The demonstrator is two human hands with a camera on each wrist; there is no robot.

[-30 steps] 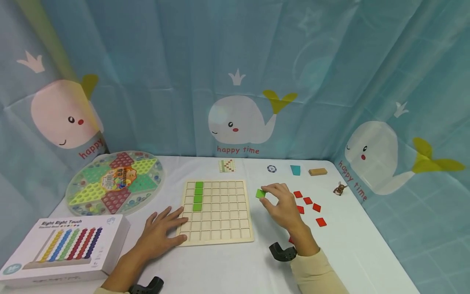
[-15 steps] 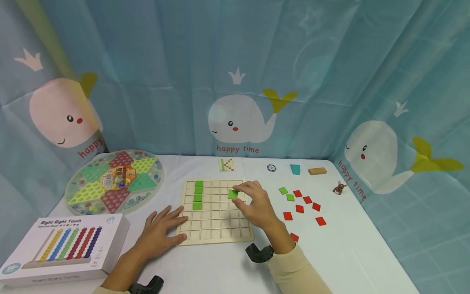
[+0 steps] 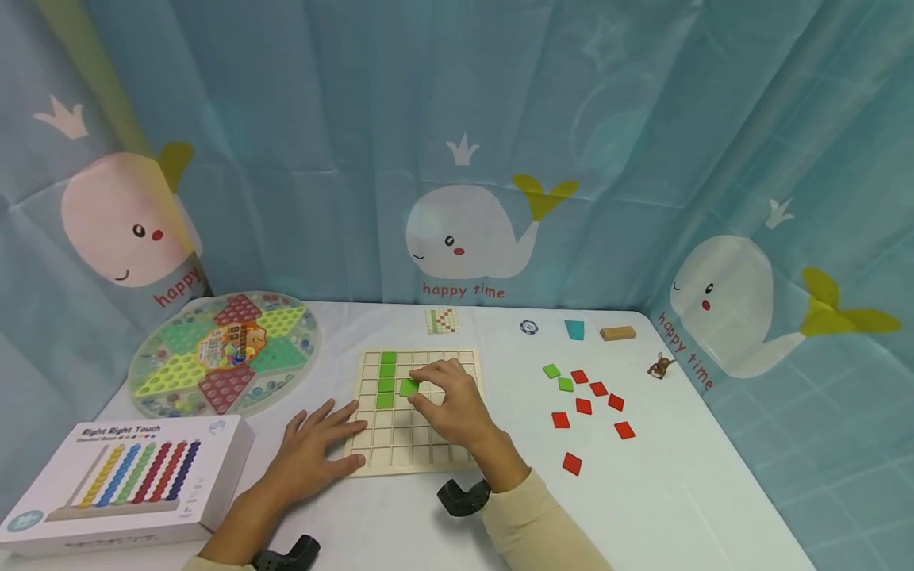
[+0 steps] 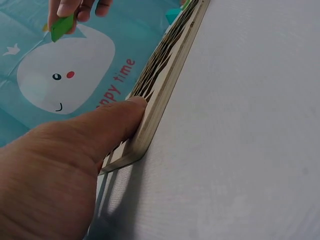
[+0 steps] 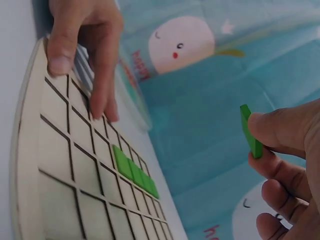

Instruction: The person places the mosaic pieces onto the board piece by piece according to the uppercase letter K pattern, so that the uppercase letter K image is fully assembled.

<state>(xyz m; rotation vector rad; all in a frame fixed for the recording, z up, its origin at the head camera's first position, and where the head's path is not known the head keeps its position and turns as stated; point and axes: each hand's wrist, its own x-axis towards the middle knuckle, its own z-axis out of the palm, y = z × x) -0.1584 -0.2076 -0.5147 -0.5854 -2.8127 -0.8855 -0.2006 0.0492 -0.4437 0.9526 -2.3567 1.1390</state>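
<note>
A wooden grid board point(image 3: 421, 436) lies flat on the white table, with several green square tiles point(image 3: 386, 371) set one below another in a column near its left side. My right hand point(image 3: 457, 404) pinches another green tile point(image 5: 251, 131) between thumb and finger; the right wrist view shows it raised above the board. My left hand point(image 3: 314, 448) rests at the board's left edge with fingers spread, and its thumb point(image 4: 122, 117) presses on the rim. Right of the board lie two loose green tiles point(image 3: 551, 371) and several red tiles point(image 3: 583, 406).
Behind the board is a small pattern card point(image 3: 442, 321). A poker chip point(image 3: 528, 327), a teal piece point(image 3: 574, 330), a wooden block point(image 3: 617, 334) and a small brown figurine point(image 3: 660, 366) stand at the back right. A round game board point(image 3: 286, 357) and a white box point(image 3: 143, 484) occupy the left.
My right hand has carried the green tile leftward from beside the board to above it, close to the green column. The left hand has stayed in place.
</note>
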